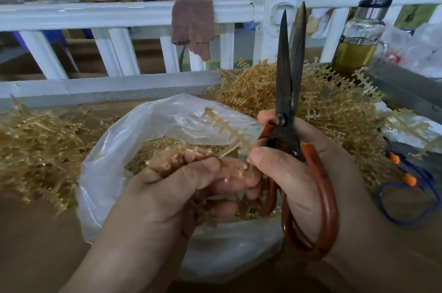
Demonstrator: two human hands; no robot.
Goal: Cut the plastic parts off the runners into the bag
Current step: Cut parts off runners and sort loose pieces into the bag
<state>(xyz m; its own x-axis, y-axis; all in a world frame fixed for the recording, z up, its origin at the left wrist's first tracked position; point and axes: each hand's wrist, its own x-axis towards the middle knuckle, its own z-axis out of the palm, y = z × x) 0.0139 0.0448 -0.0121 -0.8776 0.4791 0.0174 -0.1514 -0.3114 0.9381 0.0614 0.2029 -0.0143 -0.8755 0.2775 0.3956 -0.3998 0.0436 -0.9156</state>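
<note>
My left hand (181,182) grips a bunch of amber plastic runners over the open clear bag (107,161). One runner (227,132) with small parts along it sticks up from that bunch. My right hand (308,168) holds red-handled scissors (289,92), blades slightly apart and pointing up, away from the runner. The right thumb touches the runner's lower end. Small cut amber parts (153,151) lie inside the bag.
Piles of amber runners lie on the brown table at left (35,139) and behind right (334,106). A white railing (119,15) with a pink cloth (193,25) runs behind. A glass bottle (361,39) and a blue cord (406,187) are at right.
</note>
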